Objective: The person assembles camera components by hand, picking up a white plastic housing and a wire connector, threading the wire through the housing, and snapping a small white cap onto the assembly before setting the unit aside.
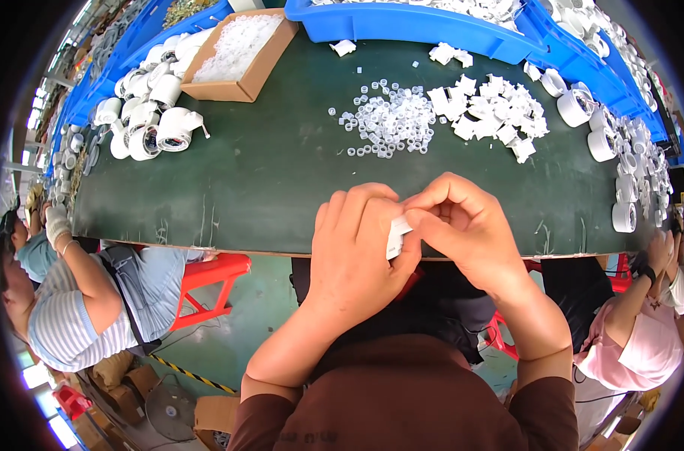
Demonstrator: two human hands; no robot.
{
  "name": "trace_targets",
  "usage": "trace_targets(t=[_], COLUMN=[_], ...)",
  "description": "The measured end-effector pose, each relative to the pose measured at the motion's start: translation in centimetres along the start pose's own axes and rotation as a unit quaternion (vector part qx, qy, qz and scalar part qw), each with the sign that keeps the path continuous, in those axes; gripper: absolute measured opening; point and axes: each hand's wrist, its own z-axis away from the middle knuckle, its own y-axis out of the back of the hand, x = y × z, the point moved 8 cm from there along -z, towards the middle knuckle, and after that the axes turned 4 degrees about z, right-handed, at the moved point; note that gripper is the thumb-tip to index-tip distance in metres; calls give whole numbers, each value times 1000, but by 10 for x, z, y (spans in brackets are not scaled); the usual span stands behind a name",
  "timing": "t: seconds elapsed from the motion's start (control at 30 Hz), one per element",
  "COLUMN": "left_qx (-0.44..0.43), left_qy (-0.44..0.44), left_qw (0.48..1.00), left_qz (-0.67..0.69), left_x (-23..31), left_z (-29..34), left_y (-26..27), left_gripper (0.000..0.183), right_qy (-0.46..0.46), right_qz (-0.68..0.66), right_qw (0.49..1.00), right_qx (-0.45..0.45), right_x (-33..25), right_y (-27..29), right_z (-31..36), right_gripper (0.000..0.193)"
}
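Note:
My left hand point(360, 252) is closed around a small white plastic part point(397, 236), which shows between its thumb and fingers above the table's front edge. Thumb and forefinger of my right hand point(462, 225) pinch together at the upper end of that part; whatever sits between those fingertips is hidden. Beyond my hands lies a loose pile of small clear plastic rings point(394, 120). Just right of it is a heap of white plastic clips point(496, 113), similar in colour to the held part.
White round housings point(175, 129) cluster at left beside a cardboard box point(244, 56) of clear pieces. More white housings point(575, 107) line the right side. A blue bin point(417, 26) stands at the back of the green table point(274, 173). Co-workers sit on both sides, near a red stool point(214, 282).

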Motion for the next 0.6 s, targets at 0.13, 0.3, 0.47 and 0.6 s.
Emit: trace_targets(t=[0.13,0.3,0.47,0.6], left_qx=[15,75,73,68], left_qy=[-6,-39,-37,-43], left_qw=[1000,996,997,997], left_qz=[-5,-17,-2,7], left_x=[0,1,-1,-6], left_z=[1,6,4,6], left_y=[-4,2,3,4], left_gripper=[43,43,40,28], right_qy=[7,25,34,50], right_qz=[-9,-49,-1,5], right_qw=[999,998,999,999], right_qx=[33,38,27,14], right_x=[3,5,4,10], right_y=[-1,2,3,-1], right_z=[2,6,4,5], right_gripper=[9,14,15,21])
